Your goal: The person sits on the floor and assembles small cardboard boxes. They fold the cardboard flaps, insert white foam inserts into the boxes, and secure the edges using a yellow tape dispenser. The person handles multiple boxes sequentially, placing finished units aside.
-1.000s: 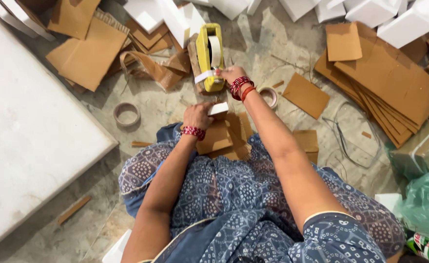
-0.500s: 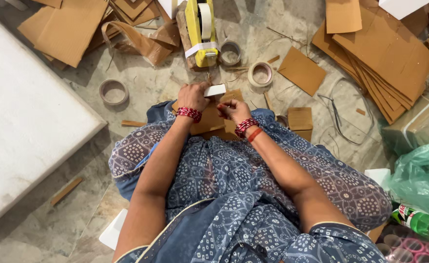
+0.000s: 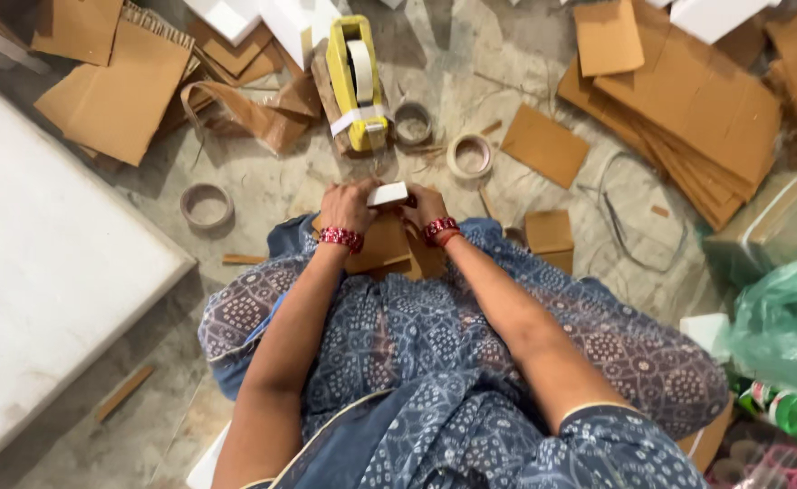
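Small white box (image 3: 388,194) held between both hands; flat brown cardboard sheets (image 3: 688,109) stacked upper right; green-labelled bottle (image 3: 788,409) lower right.

Stone floor (image 3: 471,72) before my knees, bearing a yellow tape dispenser (image 3: 355,86), three tape rolls (image 3: 469,156), stacked cardboard sheets (image 3: 688,118), loose cardboard pieces (image 3: 545,143) and a white slab (image 3: 45,299) at left.

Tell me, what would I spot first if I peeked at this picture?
Probably the yellow tape dispenser, standing on the floor at the top middle, just beyond the hands. Below it, the left hand and right hand together hold a small white block over brown cardboard pieces on the lap. Flat cardboard sheets are stacked at the upper right, and a big white slab fills the left side.
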